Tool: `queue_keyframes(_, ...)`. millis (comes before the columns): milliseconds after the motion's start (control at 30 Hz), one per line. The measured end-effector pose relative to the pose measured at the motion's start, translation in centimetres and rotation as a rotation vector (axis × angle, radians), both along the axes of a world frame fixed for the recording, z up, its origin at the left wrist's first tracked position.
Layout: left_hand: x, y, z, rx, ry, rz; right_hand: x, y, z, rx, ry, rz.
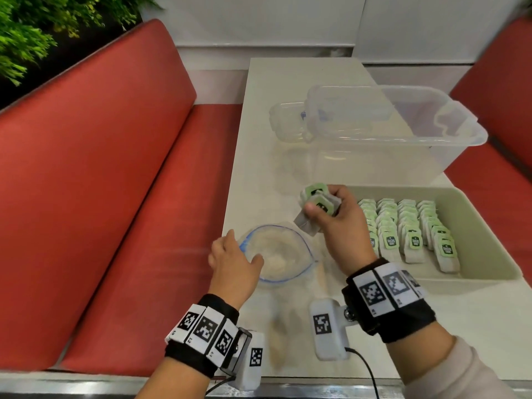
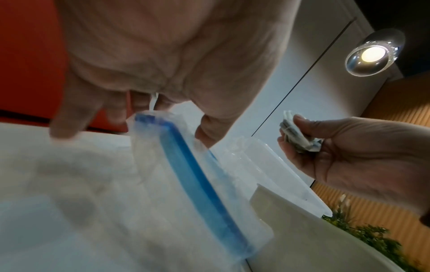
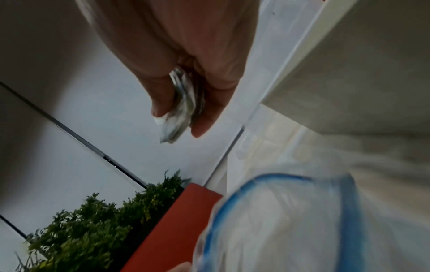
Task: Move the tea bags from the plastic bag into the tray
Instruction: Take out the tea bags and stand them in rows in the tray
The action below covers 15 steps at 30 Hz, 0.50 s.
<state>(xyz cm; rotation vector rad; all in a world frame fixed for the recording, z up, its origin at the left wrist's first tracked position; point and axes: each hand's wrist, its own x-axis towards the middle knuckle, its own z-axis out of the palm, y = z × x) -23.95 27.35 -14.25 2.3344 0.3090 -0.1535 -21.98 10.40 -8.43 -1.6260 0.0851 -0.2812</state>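
Gripping a small stack of tea bags (image 1: 318, 204), the right hand (image 1: 342, 226) hovers between the plastic bag (image 1: 276, 251) and the tray (image 1: 486, 254) at right. Left hand (image 1: 233, 262) pinches the bag's blue-rimmed mouth open at the table's near-left edge.

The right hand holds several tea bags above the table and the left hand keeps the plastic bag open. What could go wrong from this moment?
1. The right hand pinches a loose bundle of tea bags over the bare table, between the plastic bag and the tray; one may slip out.
2. The tray already holds tight upright rows; setting the bundle in carelessly may knock them over.
3. The left hand holds only the bag's rim, so the mouth may collapse.
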Motion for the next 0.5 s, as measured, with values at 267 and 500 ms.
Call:
queue_keyframes(267, 1.0, -1.5, 4.6, -0.534, -0.370, -0.053, 0.6, -1.0, 1.2, -0.017, 0.096, 0.005)
queue_keyframes(500, 1.1, -4.8, 6.1, -1.325, 0.291, -0.248, -0.7, 0.5, 1.3, -0.055, 0.179, 0.183)
